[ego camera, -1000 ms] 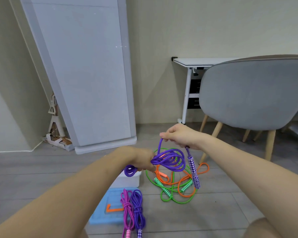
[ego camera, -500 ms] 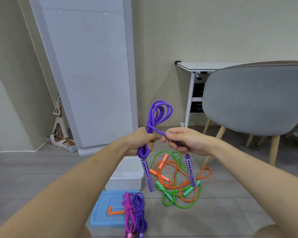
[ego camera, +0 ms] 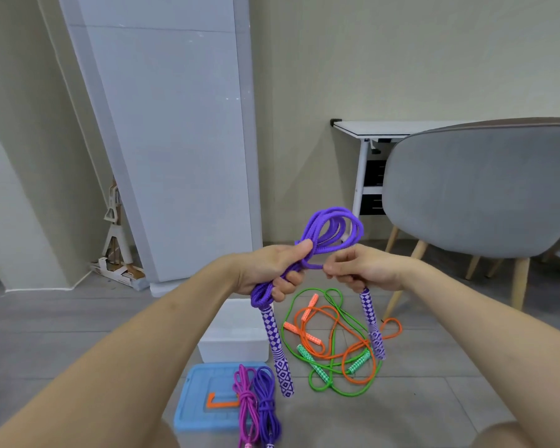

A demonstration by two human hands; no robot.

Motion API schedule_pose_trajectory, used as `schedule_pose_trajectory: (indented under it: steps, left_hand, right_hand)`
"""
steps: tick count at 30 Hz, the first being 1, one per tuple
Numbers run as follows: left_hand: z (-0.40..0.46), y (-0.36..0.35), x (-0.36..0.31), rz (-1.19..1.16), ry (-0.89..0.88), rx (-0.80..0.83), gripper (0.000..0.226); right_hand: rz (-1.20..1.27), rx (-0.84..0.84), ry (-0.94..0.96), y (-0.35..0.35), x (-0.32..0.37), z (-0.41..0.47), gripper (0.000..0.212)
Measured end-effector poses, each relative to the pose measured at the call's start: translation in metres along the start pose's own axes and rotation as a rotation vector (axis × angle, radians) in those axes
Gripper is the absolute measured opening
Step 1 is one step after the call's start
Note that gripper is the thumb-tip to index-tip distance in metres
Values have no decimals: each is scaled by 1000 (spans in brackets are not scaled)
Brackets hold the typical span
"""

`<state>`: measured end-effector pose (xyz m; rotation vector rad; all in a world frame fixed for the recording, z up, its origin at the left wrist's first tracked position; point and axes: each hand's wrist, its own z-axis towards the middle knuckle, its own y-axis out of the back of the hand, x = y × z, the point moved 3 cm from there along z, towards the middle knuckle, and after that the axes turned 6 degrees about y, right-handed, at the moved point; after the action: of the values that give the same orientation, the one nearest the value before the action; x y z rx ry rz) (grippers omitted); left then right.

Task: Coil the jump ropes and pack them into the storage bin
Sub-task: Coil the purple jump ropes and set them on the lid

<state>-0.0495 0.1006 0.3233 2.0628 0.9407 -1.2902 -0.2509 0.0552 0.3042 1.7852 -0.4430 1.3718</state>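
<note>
My left hand point(ego camera: 274, 270) grips a bundle of purple jump rope point(ego camera: 332, 227) whose loops stand up above the fist; one purple-and-white handle point(ego camera: 277, 347) hangs below it. My right hand point(ego camera: 361, 268) pinches a strand of the same rope beside the bundle, and the second handle point(ego camera: 374, 324) dangles under it. On the floor below lie a loose green rope point(ego camera: 337, 388) and an orange rope point(ego camera: 328, 318), tangled together. A white storage bin point(ego camera: 233, 341) stands under my left hand. A coiled pink rope point(ego camera: 246, 402) and a coiled purple rope point(ego camera: 267, 405) rest on the blue lid point(ego camera: 201, 399).
A grey chair point(ego camera: 479, 189) on wooden legs stands at the right, with a white desk point(ego camera: 379, 130) behind it. A tall white panel point(ego camera: 175, 140) leans against the wall at the left, beside a small stand point(ego camera: 115, 234). Grey floor lies all around.
The rope bundle has swung up from hanging sideways to standing above my left fist. My right hand has carried a strand across the bundle. Both hands are a little higher.
</note>
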Motion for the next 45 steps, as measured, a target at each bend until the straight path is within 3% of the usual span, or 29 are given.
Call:
schedule_pose_trajectory:
  steps: [3, 4, 6, 7, 9, 10, 11, 14, 18, 22, 24, 28, 33, 38, 43, 45]
  left_hand:
    - [1, -4, 8, 229, 113, 78, 45]
    - [2, -9, 11, 312, 161, 118, 44]
    - [5, -19, 16, 441, 261, 188, 43]
    - [8, -23, 19, 492, 306, 211, 42]
    - [16, -29, 27, 594, 378, 234, 40]
    - [20, -31, 31, 654, 400, 221, 39]
    - [25, -31, 36, 724, 403, 183, 39]
    - [47, -27, 51, 856, 277, -64, 51]
    - [72, -5, 58, 563, 89, -453, 48]
    - [76, 5, 43, 140, -64, -608, 42]
    - [74, 12, 35, -58, -150, -592, 43]
    - [61, 17, 19, -401, -257, -441, 18]
    - [37, -3, -2, -545, -337, -193, 20]
    - [30, -13, -17, -546, -322, -286, 41]
    - [29, -7, -18, -549, -324, -338, 43]
    - [29, -5, -17, -517, -356, -358, 45]
  right_hand:
    - [-100, -22, 29, 8, -2, -4, 36]
    - [-136, -9, 46, 9, -2, -4, 32]
    - [-261, 74, 45, 7, -2, -3, 2]
    - [-293, 113, 25, 5, -3, -2, 14]
    - [-295, 145, -39, 2, -4, 1, 9]
    - [-314, 146, -58, -1, -2, 2, 2]
    - [-365, 148, -53, -3, 0, 5, 8]
    - [-560, 58, 51, -12, 10, 18, 9]
    - [-655, -164, 196, -14, 25, 28, 4]
    - [-545, -247, 280, -14, 34, 26, 25]
    - [-375, -277, 277, -12, 32, 20, 27]
    - [-213, -343, 300, 0, 27, 7, 21]
    - [-179, -352, 300, 2, 17, 7, 12]
    - [-108, -352, 340, -4, 17, 15, 16]
    - [-380, -551, 348, -1, 28, 16, 12]
    - [-316, -524, 362, -6, 36, 12, 12]
